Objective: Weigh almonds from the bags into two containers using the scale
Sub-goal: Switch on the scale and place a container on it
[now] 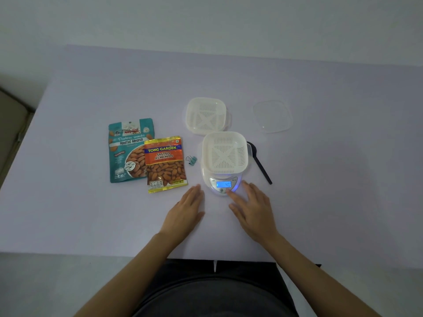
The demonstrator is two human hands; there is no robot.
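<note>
A white slotted container [225,152] stands on the small white scale [218,187], whose blue display is lit. A second white container [206,115] sits on the table just behind it. Two almond bags lie to the left: a teal roasted almonds bag [128,149] and an orange salted almonds bag [165,163] overlapping its right edge. My right hand [250,207] lies flat with straight fingers, its fingertips touching the scale's front right edge by the display. My left hand [186,210] rests flat on the table just left of the scale, holding nothing.
A black spoon [259,162] lies right of the scale. A clear lid [272,116] rests at the back right. A small teal binder clip [191,160] sits between the orange bag and the scale. The table's [320,202] left edge borders a beige cushion.
</note>
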